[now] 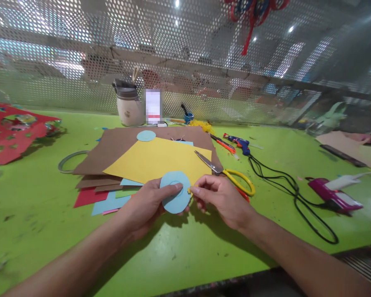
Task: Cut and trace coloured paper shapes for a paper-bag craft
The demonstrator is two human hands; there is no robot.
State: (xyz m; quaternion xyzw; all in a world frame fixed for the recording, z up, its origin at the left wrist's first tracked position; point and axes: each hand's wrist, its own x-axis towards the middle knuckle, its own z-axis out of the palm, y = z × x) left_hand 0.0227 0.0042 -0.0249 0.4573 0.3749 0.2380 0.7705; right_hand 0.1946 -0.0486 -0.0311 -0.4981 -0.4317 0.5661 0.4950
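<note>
My left hand (153, 202) grips a light blue paper disc (173, 202), its thumb lying across a smaller circle in the middle. At the disc's right edge, my right hand (214, 196) pinches a tiny yellow piece (191, 189) between thumb and finger; its exact kind is too small to tell. Just beyond that hand lie scissors (239, 181) with yellow handles, their blades resting on a yellow paper sheet (154, 161). Another light blue disc (146, 135) lies farther back, over brown cardboard (111, 144) and the yellow sheet's edge.
Coloured sheets (109, 202) stick out under the cardboard. A utility knife (224, 143) and a blue glue gun (239, 144) lie at the right, its black cord looping toward a purple power strip (334, 196). A jug (129, 107) stands at the back. Red cut paper (15, 132) sits left.
</note>
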